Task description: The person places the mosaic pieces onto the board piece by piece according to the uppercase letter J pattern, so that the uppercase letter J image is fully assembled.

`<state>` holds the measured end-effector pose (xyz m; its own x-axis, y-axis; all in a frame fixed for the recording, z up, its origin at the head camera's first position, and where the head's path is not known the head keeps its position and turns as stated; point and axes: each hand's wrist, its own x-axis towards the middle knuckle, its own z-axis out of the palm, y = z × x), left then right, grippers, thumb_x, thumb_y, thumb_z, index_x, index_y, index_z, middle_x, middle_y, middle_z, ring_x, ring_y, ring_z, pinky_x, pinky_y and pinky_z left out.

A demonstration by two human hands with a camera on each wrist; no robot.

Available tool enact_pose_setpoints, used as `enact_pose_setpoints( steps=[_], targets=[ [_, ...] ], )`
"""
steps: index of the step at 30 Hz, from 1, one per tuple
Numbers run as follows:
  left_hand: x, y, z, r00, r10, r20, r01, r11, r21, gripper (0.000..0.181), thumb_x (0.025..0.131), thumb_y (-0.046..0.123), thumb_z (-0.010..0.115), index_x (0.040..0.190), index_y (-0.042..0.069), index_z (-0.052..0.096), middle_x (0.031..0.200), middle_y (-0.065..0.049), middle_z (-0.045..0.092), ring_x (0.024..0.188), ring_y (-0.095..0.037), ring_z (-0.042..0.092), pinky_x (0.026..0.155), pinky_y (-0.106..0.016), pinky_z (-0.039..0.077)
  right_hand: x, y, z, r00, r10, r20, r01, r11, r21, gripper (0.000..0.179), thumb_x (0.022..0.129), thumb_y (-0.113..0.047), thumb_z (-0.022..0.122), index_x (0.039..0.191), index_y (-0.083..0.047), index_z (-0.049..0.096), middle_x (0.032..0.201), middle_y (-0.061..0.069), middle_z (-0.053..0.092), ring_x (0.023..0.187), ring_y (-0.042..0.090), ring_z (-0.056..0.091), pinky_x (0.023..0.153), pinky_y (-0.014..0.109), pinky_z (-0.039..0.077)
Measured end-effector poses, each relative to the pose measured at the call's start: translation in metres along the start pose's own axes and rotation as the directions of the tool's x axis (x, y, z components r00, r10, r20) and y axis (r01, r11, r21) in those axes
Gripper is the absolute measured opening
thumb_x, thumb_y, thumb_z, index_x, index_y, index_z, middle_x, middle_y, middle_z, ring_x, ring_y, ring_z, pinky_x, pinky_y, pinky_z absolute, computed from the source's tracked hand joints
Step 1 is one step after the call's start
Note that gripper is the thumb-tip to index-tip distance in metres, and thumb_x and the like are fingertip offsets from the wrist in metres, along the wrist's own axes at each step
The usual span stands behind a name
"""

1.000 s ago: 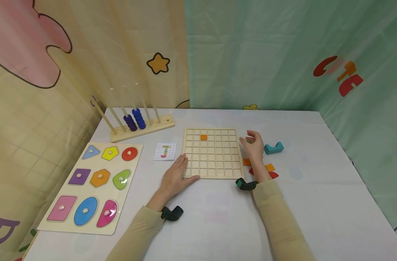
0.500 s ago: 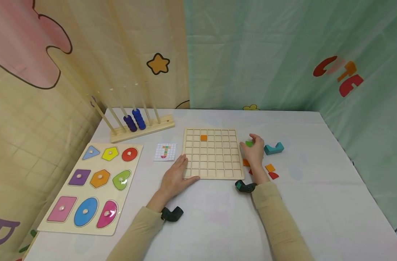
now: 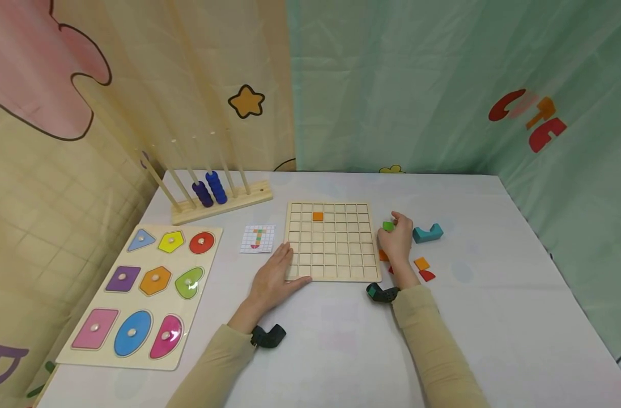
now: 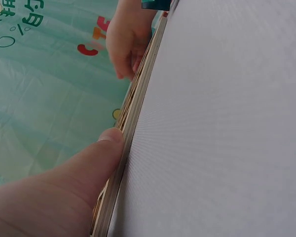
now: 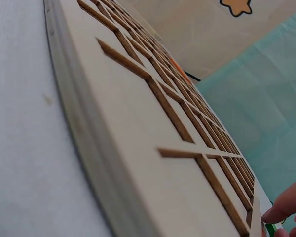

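Note:
A shallow wooden grid board (image 3: 337,247) lies mid-table, with one orange square tile (image 3: 318,216) in a cell of its upper part. My left hand (image 3: 271,280) rests on the board's near left corner, fingers straight; in the left wrist view the thumb (image 4: 91,170) lies along its edge. Just off the board's right side, my right hand (image 3: 398,241) pinches a green tile (image 3: 388,226) between thumb and fingers. A sliver of green tile (image 5: 271,229) shows by the fingertips in the right wrist view. Under and beside that hand are orange tiles (image 3: 421,264) and red curved tiles (image 3: 427,275), partly covered.
A teal notched block (image 3: 428,233) lies right of the right hand. Left of the board is a pattern card (image 3: 257,238). Farther left are a knobbed shape puzzle (image 3: 149,297) and a wooden peg stand (image 3: 222,202) with blue and purple rings. Curtains close the back.
My right hand has lowered slightly, and more of the green tile shows between its fingers. The left hand stays on the board's corner.

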<state>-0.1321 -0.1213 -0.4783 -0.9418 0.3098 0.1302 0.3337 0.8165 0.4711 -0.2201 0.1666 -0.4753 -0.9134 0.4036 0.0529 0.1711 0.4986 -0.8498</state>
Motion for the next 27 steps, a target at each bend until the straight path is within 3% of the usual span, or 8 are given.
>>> enact_pose_setpoints(
  steps=[7,19,27],
  targets=[
    [0.0,0.0009,-0.001,1.0,0.002,-0.004,-0.002,1.0,-0.004,0.089,0.084,0.056,0.06,0.14,-0.009,0.036,0.15,-0.018,0.027,0.14,-0.025,0.021,0.112,-0.037,0.021,0.0008,0.0022,0.0009,1.0,-0.026,-0.016,0.026,1.0,-0.004,0.053,0.082,0.003,0.053,0.134,0.001,0.044,0.13,0.022,0.04,0.111,0.034,0.045,0.092,0.045,0.044],
    [-0.0011,0.0011,-0.001,1.0,0.001,-0.003,-0.001,1.0,0.004,0.089,0.084,0.057,0.06,0.14,-0.008,0.036,0.15,-0.018,0.028,0.14,-0.026,0.022,0.112,-0.038,0.023,-0.0007,0.0032,-0.0011,0.998,-0.059,-0.003,0.058,0.997,-0.042,0.043,0.085,-0.002,0.056,0.128,0.004,0.052,0.125,0.024,0.044,0.108,0.034,0.047,0.093,0.044,0.044],
    [-0.0007,0.0012,-0.0012,1.0,0.002,-0.006,-0.002,1.0,0.001,0.088,0.084,0.056,0.06,0.14,-0.008,0.036,0.15,-0.018,0.028,0.14,-0.025,0.022,0.112,-0.038,0.023,-0.0002,0.0025,-0.0028,0.998,-0.067,0.016,0.067,0.997,-0.048,0.043,0.085,0.0,0.053,0.128,0.003,0.054,0.125,0.021,0.055,0.105,0.032,0.051,0.093,0.043,0.046]
  ],
)
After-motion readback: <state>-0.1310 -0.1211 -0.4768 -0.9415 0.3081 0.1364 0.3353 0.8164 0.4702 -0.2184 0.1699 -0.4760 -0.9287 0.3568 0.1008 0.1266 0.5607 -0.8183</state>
